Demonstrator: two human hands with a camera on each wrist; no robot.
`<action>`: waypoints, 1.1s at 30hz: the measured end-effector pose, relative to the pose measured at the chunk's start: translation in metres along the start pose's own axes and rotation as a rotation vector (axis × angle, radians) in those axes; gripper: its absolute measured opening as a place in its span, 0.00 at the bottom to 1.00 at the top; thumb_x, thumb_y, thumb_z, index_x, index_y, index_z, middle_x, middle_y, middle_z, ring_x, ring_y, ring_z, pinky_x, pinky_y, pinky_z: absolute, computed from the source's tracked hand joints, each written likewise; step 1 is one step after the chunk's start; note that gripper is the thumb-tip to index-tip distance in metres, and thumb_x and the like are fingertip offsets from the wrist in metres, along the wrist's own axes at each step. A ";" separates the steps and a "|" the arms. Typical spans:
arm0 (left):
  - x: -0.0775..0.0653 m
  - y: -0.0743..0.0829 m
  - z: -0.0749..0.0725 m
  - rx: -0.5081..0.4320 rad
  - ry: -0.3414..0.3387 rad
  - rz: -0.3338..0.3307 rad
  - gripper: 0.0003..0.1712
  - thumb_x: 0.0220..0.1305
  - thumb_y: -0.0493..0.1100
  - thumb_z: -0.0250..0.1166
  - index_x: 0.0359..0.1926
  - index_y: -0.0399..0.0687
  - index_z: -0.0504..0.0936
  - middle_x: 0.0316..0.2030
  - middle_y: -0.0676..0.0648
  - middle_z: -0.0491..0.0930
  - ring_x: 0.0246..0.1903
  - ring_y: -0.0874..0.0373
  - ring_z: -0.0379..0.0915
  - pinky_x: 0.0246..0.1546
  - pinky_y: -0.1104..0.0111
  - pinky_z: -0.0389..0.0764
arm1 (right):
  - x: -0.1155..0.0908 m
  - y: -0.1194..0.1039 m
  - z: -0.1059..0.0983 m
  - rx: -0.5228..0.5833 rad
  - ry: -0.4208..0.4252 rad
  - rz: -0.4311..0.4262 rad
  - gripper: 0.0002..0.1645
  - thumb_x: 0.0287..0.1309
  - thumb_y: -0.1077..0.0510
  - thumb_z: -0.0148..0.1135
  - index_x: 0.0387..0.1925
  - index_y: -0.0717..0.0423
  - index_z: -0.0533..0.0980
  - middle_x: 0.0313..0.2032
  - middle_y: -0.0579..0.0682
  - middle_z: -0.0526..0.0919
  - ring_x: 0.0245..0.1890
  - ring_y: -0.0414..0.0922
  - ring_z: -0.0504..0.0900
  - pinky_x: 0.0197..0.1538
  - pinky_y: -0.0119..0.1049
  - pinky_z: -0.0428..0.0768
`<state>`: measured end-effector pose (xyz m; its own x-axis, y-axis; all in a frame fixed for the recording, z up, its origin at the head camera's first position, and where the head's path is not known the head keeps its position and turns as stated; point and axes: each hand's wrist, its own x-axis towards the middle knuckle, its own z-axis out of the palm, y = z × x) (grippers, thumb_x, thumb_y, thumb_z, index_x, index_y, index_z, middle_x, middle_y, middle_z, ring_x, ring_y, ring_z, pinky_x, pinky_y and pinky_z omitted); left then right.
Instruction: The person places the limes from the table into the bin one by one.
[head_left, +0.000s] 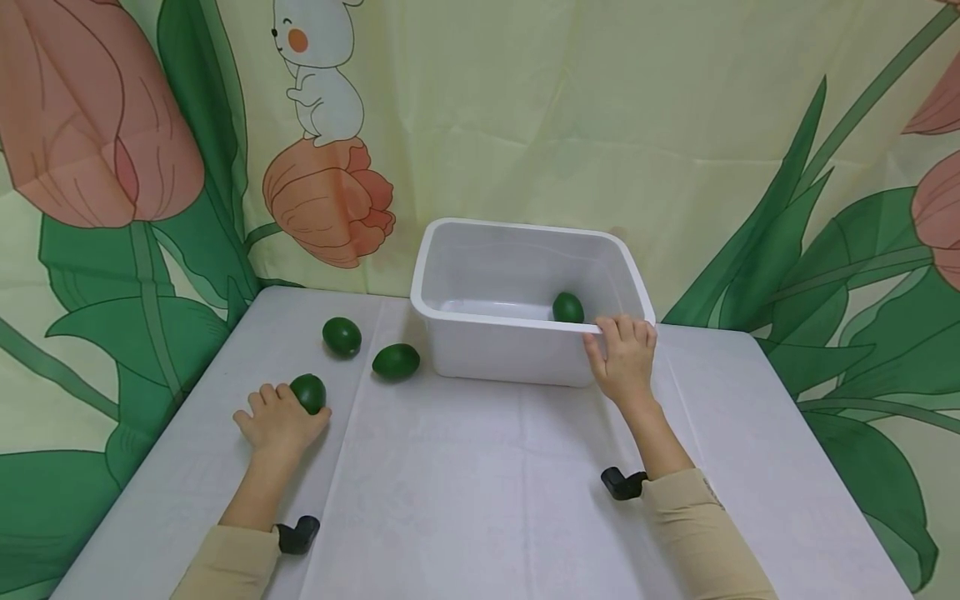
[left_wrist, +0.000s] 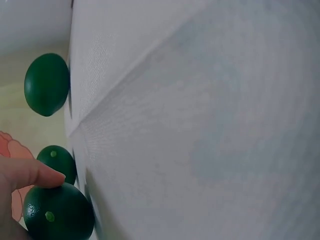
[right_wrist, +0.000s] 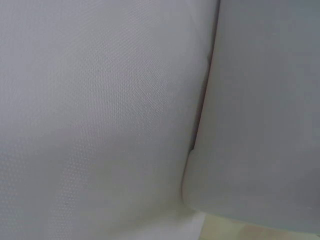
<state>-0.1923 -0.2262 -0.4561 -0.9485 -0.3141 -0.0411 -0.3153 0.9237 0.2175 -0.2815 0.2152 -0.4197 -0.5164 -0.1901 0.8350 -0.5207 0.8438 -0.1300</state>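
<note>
My left hand point(head_left: 281, 421) is at a green lime point(head_left: 308, 393) on the left of the table, its fingers and thumb around the fruit. In the left wrist view the thumb lies against this lime point(left_wrist: 59, 212), whose stem end faces the camera. Just beyond it are two more limes, one farther back point(head_left: 342, 337) and one to the right point(head_left: 396, 362). With my right hand point(head_left: 626, 358) I grip the near rim of a white plastic bin point(head_left: 510, 350) close to its right corner. One lime point(head_left: 567, 307) lies inside the bin.
A white cloth point(head_left: 450, 483) covers the table. Behind it hangs a pale yellow backdrop point(head_left: 510, 125) printed with tulips and a white animal. The bin stands at the table's back edge; its outer wall point(right_wrist: 260, 125) fills much of the right wrist view.
</note>
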 end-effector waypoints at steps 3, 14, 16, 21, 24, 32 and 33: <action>0.000 -0.001 0.000 0.000 0.000 0.004 0.46 0.52 0.58 0.59 0.50 0.16 0.59 0.44 0.22 0.60 0.50 0.29 0.53 0.46 0.38 0.56 | 0.000 0.000 0.000 0.001 -0.005 0.000 0.31 0.65 0.37 0.36 0.37 0.62 0.70 0.33 0.60 0.69 0.38 0.57 0.64 0.46 0.55 0.56; -0.002 -0.003 -0.002 -0.003 -0.003 0.015 0.43 0.51 0.56 0.60 0.48 0.18 0.60 0.43 0.22 0.60 0.49 0.30 0.54 0.44 0.39 0.57 | 0.000 0.002 0.000 -0.008 0.002 -0.011 0.30 0.64 0.37 0.37 0.36 0.61 0.70 0.33 0.58 0.69 0.36 0.57 0.63 0.47 0.54 0.57; -0.002 -0.003 -0.001 -0.004 -0.002 0.018 0.43 0.51 0.56 0.60 0.48 0.18 0.60 0.43 0.22 0.60 0.49 0.30 0.54 0.44 0.40 0.57 | 0.000 0.002 0.000 -0.003 0.006 -0.007 0.30 0.64 0.37 0.38 0.36 0.61 0.70 0.33 0.58 0.69 0.36 0.57 0.63 0.47 0.54 0.56; -0.001 -0.005 -0.001 -0.010 0.000 0.016 0.43 0.50 0.56 0.60 0.48 0.18 0.60 0.42 0.23 0.60 0.48 0.30 0.54 0.44 0.40 0.57 | 0.000 0.000 0.000 -0.004 0.008 -0.006 0.31 0.64 0.37 0.37 0.36 0.61 0.70 0.33 0.59 0.70 0.37 0.57 0.64 0.47 0.54 0.56; 0.000 -0.005 -0.001 -0.015 0.001 0.016 0.43 0.50 0.56 0.61 0.48 0.18 0.60 0.42 0.23 0.60 0.48 0.30 0.54 0.44 0.40 0.57 | 0.000 -0.001 -0.001 -0.001 0.008 -0.005 0.31 0.64 0.37 0.37 0.36 0.61 0.70 0.33 0.59 0.70 0.37 0.57 0.64 0.47 0.54 0.56; 0.000 -0.006 -0.001 -0.019 0.006 0.016 0.43 0.51 0.57 0.60 0.48 0.18 0.61 0.42 0.23 0.60 0.49 0.30 0.54 0.44 0.40 0.57 | 0.001 -0.002 -0.003 0.006 0.002 -0.003 0.31 0.64 0.37 0.38 0.36 0.61 0.70 0.33 0.59 0.70 0.37 0.57 0.64 0.47 0.54 0.56; 0.000 -0.006 -0.001 -0.020 0.005 0.015 0.43 0.51 0.57 0.60 0.48 0.19 0.61 0.42 0.23 0.60 0.49 0.30 0.54 0.44 0.40 0.57 | 0.001 -0.002 -0.003 0.006 0.001 -0.003 0.31 0.64 0.37 0.38 0.36 0.61 0.70 0.33 0.59 0.70 0.37 0.57 0.64 0.47 0.54 0.56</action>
<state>-0.1903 -0.2315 -0.4561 -0.9530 -0.3013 -0.0328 -0.3002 0.9239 0.2373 -0.2793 0.2149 -0.4172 -0.5140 -0.1917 0.8361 -0.5259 0.8404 -0.1306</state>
